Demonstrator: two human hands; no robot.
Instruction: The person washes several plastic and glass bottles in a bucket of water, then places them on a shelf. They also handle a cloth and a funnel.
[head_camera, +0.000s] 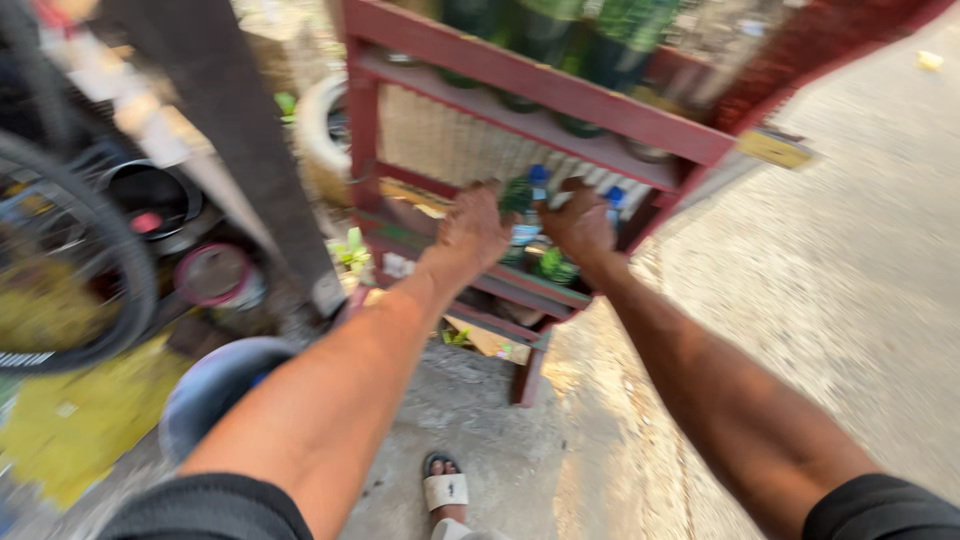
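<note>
Two-handed, leaned out over the pale concrete ground (820, 300), most likely so as to meet the shelves without stepping nearer. Faced a red wooden rack (545, 90), seen tilted in a blurred view, loaded along its upper shelf with large green bottles (560, 35) set side by side behind a front rail, probably to keep them from rolling off. Passed a dark post (240, 150) and a black bicycle tyre (100, 250) on the left, well apart from both arms. Stood just beside a grey-blue bucket (215, 385), with one foot in a white sandal (445, 490) planted near the rack's leg.

Stretched the left hand (475, 230) to the lower shelf, palm down, fingers bent over the shelf's contents. Set the right hand (580, 230) just beside it, fingers curled close, seemingly about the neck of one small bottle. Could not tell, through the blur, whether either hand had truly closed on anything.

Found the small bottles (528, 215) packed upright on that lower shelf, between and under the two hands, their blue caps (538, 178) upward, within easy reach of the fingers.
</note>
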